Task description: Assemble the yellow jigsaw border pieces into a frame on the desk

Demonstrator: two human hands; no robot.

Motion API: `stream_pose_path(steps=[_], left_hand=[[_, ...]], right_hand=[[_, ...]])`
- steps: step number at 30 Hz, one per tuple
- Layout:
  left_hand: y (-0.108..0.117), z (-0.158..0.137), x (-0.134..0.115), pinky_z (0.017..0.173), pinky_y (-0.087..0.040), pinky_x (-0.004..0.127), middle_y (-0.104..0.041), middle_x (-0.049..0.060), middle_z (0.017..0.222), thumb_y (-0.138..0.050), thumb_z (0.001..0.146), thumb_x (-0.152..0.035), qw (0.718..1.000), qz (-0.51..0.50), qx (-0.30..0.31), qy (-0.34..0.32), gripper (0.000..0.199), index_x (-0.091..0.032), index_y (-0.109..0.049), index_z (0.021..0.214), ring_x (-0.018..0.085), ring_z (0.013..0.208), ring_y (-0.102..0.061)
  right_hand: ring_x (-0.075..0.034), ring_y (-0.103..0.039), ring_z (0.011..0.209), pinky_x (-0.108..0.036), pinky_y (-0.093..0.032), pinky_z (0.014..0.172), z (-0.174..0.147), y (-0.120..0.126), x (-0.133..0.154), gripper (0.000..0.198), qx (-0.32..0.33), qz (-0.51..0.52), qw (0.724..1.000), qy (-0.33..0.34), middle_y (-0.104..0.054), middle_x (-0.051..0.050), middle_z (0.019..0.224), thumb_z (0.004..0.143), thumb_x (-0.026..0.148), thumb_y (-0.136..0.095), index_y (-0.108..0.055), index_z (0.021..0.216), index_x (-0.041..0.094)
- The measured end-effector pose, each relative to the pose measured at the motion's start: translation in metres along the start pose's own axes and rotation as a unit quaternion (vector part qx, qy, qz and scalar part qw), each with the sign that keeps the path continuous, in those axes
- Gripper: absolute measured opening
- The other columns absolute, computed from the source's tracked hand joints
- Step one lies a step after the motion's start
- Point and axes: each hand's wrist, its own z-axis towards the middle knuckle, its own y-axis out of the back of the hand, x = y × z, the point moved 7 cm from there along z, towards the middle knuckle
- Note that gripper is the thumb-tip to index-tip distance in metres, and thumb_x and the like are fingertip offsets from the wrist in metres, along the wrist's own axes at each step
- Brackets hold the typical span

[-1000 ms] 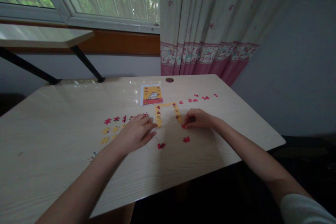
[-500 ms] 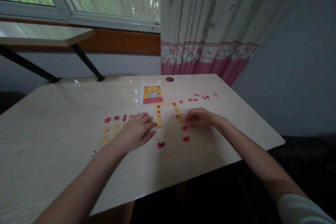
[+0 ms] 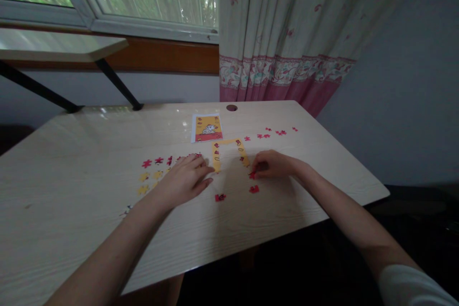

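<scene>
A yellow jigsaw border (image 3: 225,142), joined along its top and two sides, lies on the table in front of me. My left hand (image 3: 188,177) rests palm down with fingers apart, its index fingertip at the border's lower left end and its other fingers partly covering a row of pieces. Just below the border's right end, my right hand (image 3: 270,165) has thumb and fingers closed on a red puzzle piece (image 3: 252,175). Nearer to me lie a red corner piece (image 3: 254,189) and a dark-and-red piece (image 3: 220,197).
Behind the border lies a picture card (image 3: 208,128) showing a white animal on yellow and red. Loose red pieces (image 3: 263,136) are scattered at the back right. Rows of red and yellow pieces (image 3: 144,177) lie at left. A raised shelf (image 3: 60,48) stands at the back left.
My right hand has moved slightly left and down, bringing its fingertips onto the red puzzle piece below the border. My left hand stays in place.
</scene>
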Motion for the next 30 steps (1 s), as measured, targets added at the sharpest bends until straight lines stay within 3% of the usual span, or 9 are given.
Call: stream_pose_path(steps=[8, 14, 30], left_hand=[[-0.002, 0.000, 0.001, 0.075, -0.040, 0.038, -0.057, 0.008, 0.089, -0.045, 0.090, -0.033, 1.000, 0.007, -0.005, -0.007, 0.028, -0.020, -0.064, 0.106, 0.025, 0.089, -0.048], [-0.002, 0.000, 0.000, 0.075, -0.040, 0.038, -0.057, 0.008, 0.089, -0.045, 0.090, -0.033, 1.000, 0.011, -0.006, -0.012, 0.028, -0.019, -0.064, 0.106, 0.025, 0.088, -0.048], [-0.001, -0.001, 0.001, 0.075, -0.041, 0.037, -0.057, 0.008, 0.089, -0.047, 0.089, -0.032, 1.000, -0.013, -0.021, -0.011, 0.026, -0.021, -0.064, 0.105, 0.024, 0.088, -0.049]], right_hand=[[-0.009, -0.052, 0.061, -0.021, -0.039, 0.057, -0.006, 0.019, -0.024, 0.017, -0.046, -0.031, 0.998, -0.024, -0.064, -0.002, 0.071, 0.076, 0.028, -0.065, -0.070, 0.085, 0.015], [-0.009, -0.048, 0.058, -0.021, -0.034, 0.053, -0.014, 0.034, -0.050, 0.018, -0.083, -0.010, 0.993, -0.078, -0.059, -0.001, 0.067, 0.075, 0.028, -0.066, -0.070, 0.086, 0.014], [-0.010, -0.046, 0.058, -0.023, -0.034, 0.055, -0.040, 0.065, -0.096, 0.020, -0.107, -0.024, 0.985, -0.136, -0.054, 0.001, 0.063, 0.074, 0.022, -0.056, -0.066, 0.089, 0.012]])
